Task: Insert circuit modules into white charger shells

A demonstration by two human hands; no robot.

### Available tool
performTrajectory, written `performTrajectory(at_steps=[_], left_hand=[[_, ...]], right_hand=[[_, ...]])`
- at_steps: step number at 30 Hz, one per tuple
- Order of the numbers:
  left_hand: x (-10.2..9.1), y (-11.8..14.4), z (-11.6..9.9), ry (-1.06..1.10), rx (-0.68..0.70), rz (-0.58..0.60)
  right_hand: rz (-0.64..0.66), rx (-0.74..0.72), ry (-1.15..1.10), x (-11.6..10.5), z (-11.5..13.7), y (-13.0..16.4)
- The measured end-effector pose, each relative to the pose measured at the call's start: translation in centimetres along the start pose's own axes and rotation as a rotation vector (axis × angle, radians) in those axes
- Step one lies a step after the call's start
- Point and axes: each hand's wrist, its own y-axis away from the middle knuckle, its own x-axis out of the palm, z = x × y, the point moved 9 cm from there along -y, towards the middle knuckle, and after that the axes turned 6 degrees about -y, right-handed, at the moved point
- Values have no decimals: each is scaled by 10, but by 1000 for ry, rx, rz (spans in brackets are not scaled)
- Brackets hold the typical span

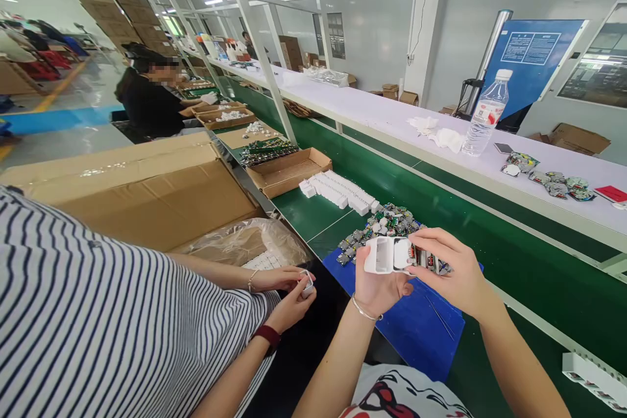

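Note:
In front of me, my left hand [375, 290] is wrapped round a short row of white plastic housings [379, 256] with open tops. The nearest compartment looks hollow. Further along the row sit a white piece [403, 253] and small circuit-board parts with red bits. My right hand [458, 271] closes its thumb and fingers on the far end of the row, partly hiding it. Just beyond both hands lies a heap of small circuit boards [392, 219]. Below them is a blue mat [421, 336], with a thin metal tool [441, 317] on it.
White housings [337, 192] stand in rows on the green bench, beside a cardboard tray [289, 172]. At left, a co-worker in a striped top [122, 313] holds a white part. A water bottle [486, 114] and loose boards [556, 184] rest on the shelf. More housings [595, 379] lie right.

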Motion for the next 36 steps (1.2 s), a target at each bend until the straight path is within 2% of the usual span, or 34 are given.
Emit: performTrajectory(at_steps=[6,10,16,20,23,25,29,36], left_hand=[[-10,0,-3,-50,35,-57],[-13,-1,3,-65,-1,-61],[-14,-4,7,-73,1,-73],[-12,-2,6,-94,42,-83],[-4,1,5,-133,88,-65],[0,2,7,-142,93,-74],[4,4,14,-163,59,-89],[12,5,24,-83,-12,-26]], right_hand=[[-3,97,-54,3,-17,7],[75,170,-7,1,-24,12],[186,197,-22,-1,-29,14],[70,137,-88,-3,-30,21],[-64,30,-178,-7,-20,31],[-101,-45,-242,-8,-12,37],[-77,-61,-293,-10,-9,41],[-52,-24,-198,-10,-7,42]])
